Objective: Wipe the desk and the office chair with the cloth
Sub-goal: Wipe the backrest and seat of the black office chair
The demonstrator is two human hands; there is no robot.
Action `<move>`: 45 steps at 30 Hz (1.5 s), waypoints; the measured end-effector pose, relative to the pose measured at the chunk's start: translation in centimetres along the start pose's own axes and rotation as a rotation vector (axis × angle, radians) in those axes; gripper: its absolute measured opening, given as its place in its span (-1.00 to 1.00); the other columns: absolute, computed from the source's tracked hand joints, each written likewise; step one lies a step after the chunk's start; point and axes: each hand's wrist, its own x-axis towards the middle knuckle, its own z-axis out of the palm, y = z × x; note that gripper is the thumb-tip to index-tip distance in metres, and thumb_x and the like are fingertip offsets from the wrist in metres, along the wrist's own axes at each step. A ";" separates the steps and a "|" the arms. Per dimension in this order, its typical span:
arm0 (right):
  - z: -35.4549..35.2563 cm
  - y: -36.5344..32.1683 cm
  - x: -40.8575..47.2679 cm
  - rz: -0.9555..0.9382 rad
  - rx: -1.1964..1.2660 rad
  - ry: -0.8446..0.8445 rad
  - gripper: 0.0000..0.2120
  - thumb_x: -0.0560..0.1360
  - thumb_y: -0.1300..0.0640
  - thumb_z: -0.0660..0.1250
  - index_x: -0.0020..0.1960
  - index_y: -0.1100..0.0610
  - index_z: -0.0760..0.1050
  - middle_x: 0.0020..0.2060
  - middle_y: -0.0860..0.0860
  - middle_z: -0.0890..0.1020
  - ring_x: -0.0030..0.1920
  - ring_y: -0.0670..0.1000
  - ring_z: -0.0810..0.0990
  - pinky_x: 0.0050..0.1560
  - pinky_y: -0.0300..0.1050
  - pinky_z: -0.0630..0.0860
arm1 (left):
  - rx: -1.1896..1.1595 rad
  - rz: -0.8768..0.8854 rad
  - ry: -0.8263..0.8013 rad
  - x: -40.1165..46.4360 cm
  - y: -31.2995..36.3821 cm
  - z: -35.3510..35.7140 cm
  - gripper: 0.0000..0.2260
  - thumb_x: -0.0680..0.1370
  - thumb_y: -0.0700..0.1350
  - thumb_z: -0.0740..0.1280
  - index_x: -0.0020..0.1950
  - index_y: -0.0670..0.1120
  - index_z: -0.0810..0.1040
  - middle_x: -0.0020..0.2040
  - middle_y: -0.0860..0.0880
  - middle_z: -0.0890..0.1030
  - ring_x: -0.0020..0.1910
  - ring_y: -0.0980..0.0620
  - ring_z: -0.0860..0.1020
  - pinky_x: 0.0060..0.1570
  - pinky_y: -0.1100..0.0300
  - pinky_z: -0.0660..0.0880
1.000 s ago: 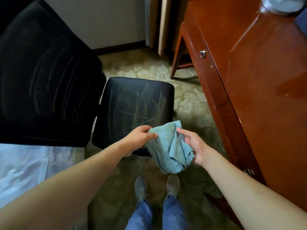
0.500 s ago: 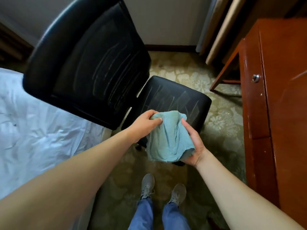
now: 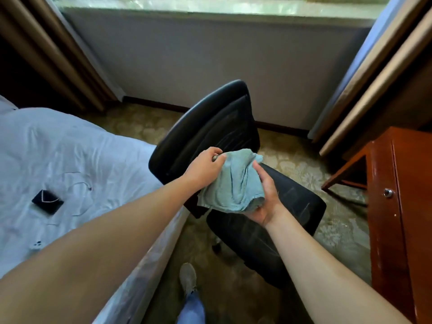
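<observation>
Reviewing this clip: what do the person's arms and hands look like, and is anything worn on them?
Both forearms are bare up to the frame edge: no sleeves, gloves, watch or bracelets visible. The left hand and right hand show no rings that I can make out.

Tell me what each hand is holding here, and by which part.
Both hold the cloth. The left hand pinches its upper left edge; the right hand grips its right side and cups the bunched bottom from below.
</observation>
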 end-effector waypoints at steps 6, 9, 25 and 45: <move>5.7 1.6 6.1 -0.089 0.034 0.131 -0.40 0.63 -0.26 0.10 0.43 0.15 0.50 0.35 0.23 0.56 0.38 0.26 0.52 0.42 0.24 0.40 | 0.178 0.180 0.016 4.7 -2.5 -7.1 -0.69 0.62 0.06 0.22 0.33 0.03 0.52 0.10 0.13 0.60 0.09 0.07 0.57 0.13 0.05 0.52; 8.4 2.3 9.1 -0.187 0.047 0.232 -0.48 0.64 -0.15 0.11 0.27 0.20 0.62 0.24 0.25 0.63 0.26 0.27 0.60 0.34 0.22 0.48 | 0.248 0.267 0.061 8.1 -3.8 -10.2 -0.73 0.61 -0.05 0.21 0.27 0.03 0.57 0.08 0.06 0.56 0.09 0.02 0.55 0.10 0.05 0.51; 12.6 -3.8 22.9 -0.702 -0.673 0.613 -0.68 0.59 0.08 0.21 0.30 -0.10 0.54 0.24 -0.01 0.54 0.17 -0.05 0.57 0.26 0.03 0.54 | 0.067 0.195 0.112 19.5 -4.0 -12.0 -0.68 0.64 -0.15 0.12 0.29 -0.04 0.56 0.24 -0.03 0.53 0.18 0.00 0.54 0.08 0.20 0.39; 9.8 1.2 26.5 -0.702 -1.302 0.730 -0.52 0.59 -0.02 0.26 0.49 -0.03 0.31 0.35 -0.06 0.27 0.36 0.02 0.35 0.32 -0.02 0.42 | -0.374 0.076 -0.048 19.9 -7.1 -10.5 -0.75 0.66 -0.08 0.13 0.19 0.07 0.58 0.07 0.13 0.66 0.09 0.17 0.61 0.17 0.11 0.54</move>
